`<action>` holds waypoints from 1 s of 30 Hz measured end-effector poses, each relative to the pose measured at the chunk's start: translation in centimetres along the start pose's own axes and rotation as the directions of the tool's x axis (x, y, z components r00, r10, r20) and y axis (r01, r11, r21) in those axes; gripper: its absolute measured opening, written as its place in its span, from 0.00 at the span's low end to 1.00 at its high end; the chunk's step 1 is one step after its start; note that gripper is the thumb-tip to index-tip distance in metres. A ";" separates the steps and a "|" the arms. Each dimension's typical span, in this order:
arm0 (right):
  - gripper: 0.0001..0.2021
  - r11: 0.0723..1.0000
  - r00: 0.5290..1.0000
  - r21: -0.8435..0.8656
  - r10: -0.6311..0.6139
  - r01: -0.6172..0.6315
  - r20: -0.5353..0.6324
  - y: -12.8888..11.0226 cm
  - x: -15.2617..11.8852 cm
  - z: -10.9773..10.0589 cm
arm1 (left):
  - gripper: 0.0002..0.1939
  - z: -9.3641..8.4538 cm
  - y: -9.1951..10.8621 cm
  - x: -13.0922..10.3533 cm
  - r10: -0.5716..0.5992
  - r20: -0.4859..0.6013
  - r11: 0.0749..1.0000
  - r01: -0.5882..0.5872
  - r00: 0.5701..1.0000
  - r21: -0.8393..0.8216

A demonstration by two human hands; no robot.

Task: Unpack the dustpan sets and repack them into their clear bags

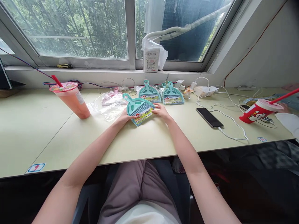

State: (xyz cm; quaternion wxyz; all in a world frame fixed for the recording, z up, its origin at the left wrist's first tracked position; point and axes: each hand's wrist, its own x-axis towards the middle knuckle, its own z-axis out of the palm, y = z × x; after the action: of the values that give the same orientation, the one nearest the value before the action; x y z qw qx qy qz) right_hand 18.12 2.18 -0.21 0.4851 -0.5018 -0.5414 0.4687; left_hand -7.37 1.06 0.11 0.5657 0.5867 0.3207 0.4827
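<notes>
Between my two hands is a small teal dustpan and brush set [140, 109] with a printed label, tilted with its handle toward the upper left. My left hand [125, 118] grips its lower left edge, thumb over the front. At the right edge, my right hand [161, 111] closes its fingers on the label side. Behind it stand another teal dustpan set [149, 93] and a further teal dustpan set [173, 94] near the wall. A pink dustpan set [114, 97] in clear wrapping lies behind my left hand, with crumpled clear plastic [111, 113] in front of it.
A cup of pink drink [74, 102] leans in view at left. On the right are a phone [209, 117] on a white cable and a red cup [258, 112]. Another person's hand [283, 107] shows behind that cup. A tissue pack [151, 60] sits on the windowsill.
</notes>
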 end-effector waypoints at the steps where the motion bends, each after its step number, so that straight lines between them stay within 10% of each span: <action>1: 0.29 0.999 1.000 0.036 0.010 -0.009 -0.028 0.0 0.0 -0.1 | 0.38 0.0 0.0 0.1 0.002 -0.002 1.000 -0.002 1.000 0.006; 12: 0.21 0.970 0.969 -0.092 -0.234 0.227 -0.075 -1.6 -0.1 0.2 | 0.39 0.2 0.1 -0.1 0.042 -0.005 0.997 -0.041 0.999 0.069; 30: 0.14 0.931 0.933 -0.277 -0.297 0.236 -0.204 0.0 -0.2 1.9 | 0.37 -0.5 -0.6 0.3 0.017 0.069 0.998 -0.020 0.997 0.055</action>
State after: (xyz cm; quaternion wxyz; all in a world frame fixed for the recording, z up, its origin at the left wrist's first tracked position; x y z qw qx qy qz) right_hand 16.22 1.93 -0.37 0.5405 -0.5332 -0.5958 0.2619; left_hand -7.61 1.60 -0.50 0.5553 0.6213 0.3090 0.4585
